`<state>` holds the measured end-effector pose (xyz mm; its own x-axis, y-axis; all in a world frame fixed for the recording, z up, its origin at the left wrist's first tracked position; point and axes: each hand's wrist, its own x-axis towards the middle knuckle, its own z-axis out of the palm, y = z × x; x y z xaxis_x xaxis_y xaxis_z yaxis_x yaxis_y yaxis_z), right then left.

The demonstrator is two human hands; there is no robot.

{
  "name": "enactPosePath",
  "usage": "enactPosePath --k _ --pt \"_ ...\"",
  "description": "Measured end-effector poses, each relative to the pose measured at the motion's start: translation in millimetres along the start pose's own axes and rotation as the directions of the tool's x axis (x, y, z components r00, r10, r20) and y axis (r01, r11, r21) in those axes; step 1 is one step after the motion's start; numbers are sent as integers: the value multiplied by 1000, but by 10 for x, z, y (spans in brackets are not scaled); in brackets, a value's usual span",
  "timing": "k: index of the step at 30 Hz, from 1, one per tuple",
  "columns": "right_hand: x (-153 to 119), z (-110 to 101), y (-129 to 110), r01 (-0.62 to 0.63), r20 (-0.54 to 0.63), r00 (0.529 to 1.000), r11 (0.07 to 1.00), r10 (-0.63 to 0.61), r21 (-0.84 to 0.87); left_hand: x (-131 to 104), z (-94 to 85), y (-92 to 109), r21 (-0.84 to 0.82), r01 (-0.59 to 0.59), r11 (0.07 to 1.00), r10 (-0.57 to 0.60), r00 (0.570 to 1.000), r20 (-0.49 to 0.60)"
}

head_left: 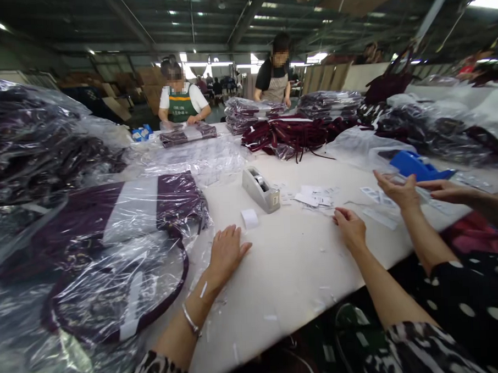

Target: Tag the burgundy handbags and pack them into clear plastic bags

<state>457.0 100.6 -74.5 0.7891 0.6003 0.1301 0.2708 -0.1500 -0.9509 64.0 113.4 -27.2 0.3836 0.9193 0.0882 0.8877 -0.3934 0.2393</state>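
Observation:
My left hand (229, 250) lies flat on the white table with its fingers stretched out and nothing in it. Just beyond its fingertips is a small white paper slip (249, 219). A dark purple bag in clear plastic wrap (85, 215) lies left of this hand. My right hand (350, 229) hovers over the table, its thumb and fingers pinched together; anything between them is too small to make out. Beyond it, white printed labels (315, 197) lie in a loose pile. A grey tape dispenser (261, 190) stands between and beyond my hands.
At the right, a co-worker's hands (401, 193) are near a blue tape dispenser (419, 165) and label strips (380, 218). Wrapped bags (36, 141) are heaped at the left. Maroon straps (283, 133) lie across the table, where two people stand. Paper scraps dot the tabletop.

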Motion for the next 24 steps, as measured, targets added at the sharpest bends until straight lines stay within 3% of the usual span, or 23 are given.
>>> enactPosePath --k 2,5,8,10,14,18,22,24 --pt "-71 4 -76 -5 37 999 1000 5 17 188 -78 12 -121 105 987 -114 991 -68" --pt "-318 91 -225 31 171 984 998 -39 51 537 -109 26 -249 238 939 -260 964 -61" --pt "-665 241 -381 22 373 926 995 -56 95 817 -65 50 -370 293 882 -322 946 -18" --pt "-886 333 -487 -12 485 874 994 -40 104 880 -40 87 -484 263 835 -310 951 -18" --pt "-1220 459 -764 -80 642 767 988 -21 128 676 -71 198 -724 60 688 -154 986 -65" --pt "-1445 590 -1068 -217 740 666 924 -95 314 326 -183 276 -859 -75 506 -14 995 -95" --pt "-1588 668 -1212 -237 710 689 882 -143 408 56 -244 370 -954 -28 299 88 996 -2" --pt "-1630 596 -1210 -255 737 670 905 -88 340 -110 -222 447 -961 65 268 78 993 89"
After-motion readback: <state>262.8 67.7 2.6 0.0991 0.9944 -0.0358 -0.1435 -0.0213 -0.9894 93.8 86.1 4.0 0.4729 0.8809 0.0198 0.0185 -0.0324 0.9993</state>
